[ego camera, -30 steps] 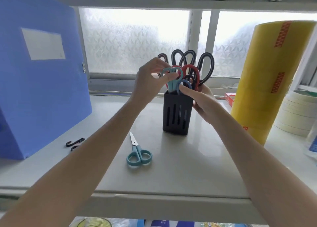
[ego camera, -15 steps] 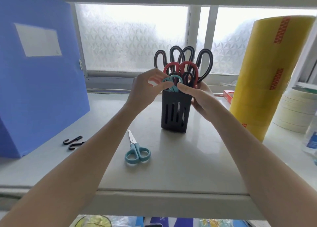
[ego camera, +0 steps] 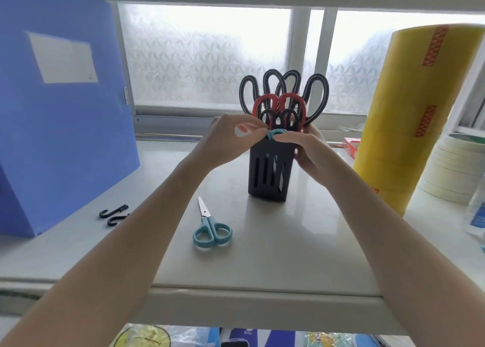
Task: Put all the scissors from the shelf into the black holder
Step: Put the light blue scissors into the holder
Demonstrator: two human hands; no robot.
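A black slotted holder [ego camera: 267,173] stands upright on the white shelf [ego camera: 301,241]. Black-handled scissors [ego camera: 286,86] and red-handled scissors [ego camera: 279,102] stick out of its top. My left hand [ego camera: 228,139] pinches the handle of small teal scissors [ego camera: 274,134], which sit low in the holder's front, only the handle top showing. My right hand [ego camera: 307,149] grips the holder's right side, its forefinger resting across the teal handle. A second pair of teal scissors [ego camera: 210,228] lies flat on the shelf in front of the holder, blades pointing away from me.
A large blue file box [ego camera: 60,120] stands at the left, with two black hooks [ego camera: 114,214] beside it. A tall yellow film roll [ego camera: 420,115], stacked tape rolls [ego camera: 456,168] and a bottle [ego camera: 476,215] crowd the right. Frosted windows lie behind. The shelf's front edge runs below my arms.
The teal scissors in my left hand have sunk lower into the holder, from handles well above the rim to almost level with it. My right hand stays on the holder.
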